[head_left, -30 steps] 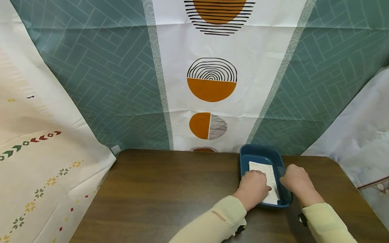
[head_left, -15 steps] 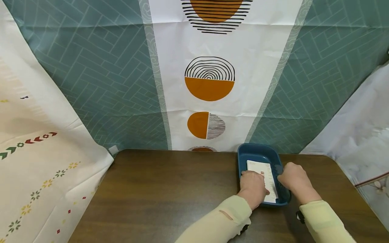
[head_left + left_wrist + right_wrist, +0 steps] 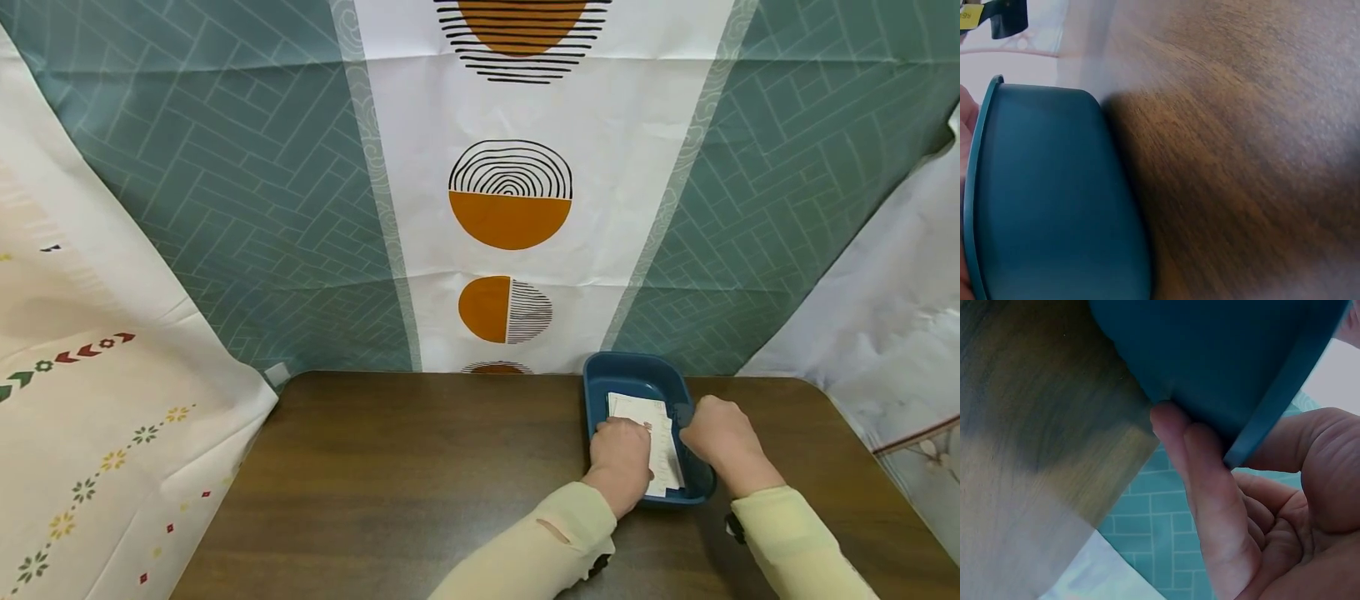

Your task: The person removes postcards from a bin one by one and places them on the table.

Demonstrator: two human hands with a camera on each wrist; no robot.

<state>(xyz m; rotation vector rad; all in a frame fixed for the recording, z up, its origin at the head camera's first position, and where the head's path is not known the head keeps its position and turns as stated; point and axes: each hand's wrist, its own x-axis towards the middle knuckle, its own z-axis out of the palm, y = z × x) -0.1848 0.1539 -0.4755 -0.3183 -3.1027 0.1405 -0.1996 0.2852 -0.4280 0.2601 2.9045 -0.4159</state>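
Observation:
A dark blue plastic basket (image 3: 626, 367) stands at the table's back right, with a stack of white printed papers (image 3: 660, 437) lying in it. My left hand (image 3: 621, 462) curls over the left part of the papers, inside the basket's left rim; its fingertips are hidden. In the left wrist view, the basket's outer wall (image 3: 1054, 194) fills the left side, with a bit of the hand behind the rim. My right hand (image 3: 720, 437) pinches the basket's right rim. Seen from the right wrist, fingers (image 3: 1213, 481) press the outer wall and the thumb lies inside.
The brown wooden table (image 3: 420, 467) extends to the left of the basket. A teal and white patterned cloth (image 3: 300, 208) hangs right behind the table's back edge. More hanging cloths, a cream one (image 3: 112, 367) and a whitish one (image 3: 885, 333), flank the sides.
The left thumb has drawn in, and the papers' right edge now looks uneven. The right hand keeps its hold on the rim. The head view has drifted slightly.

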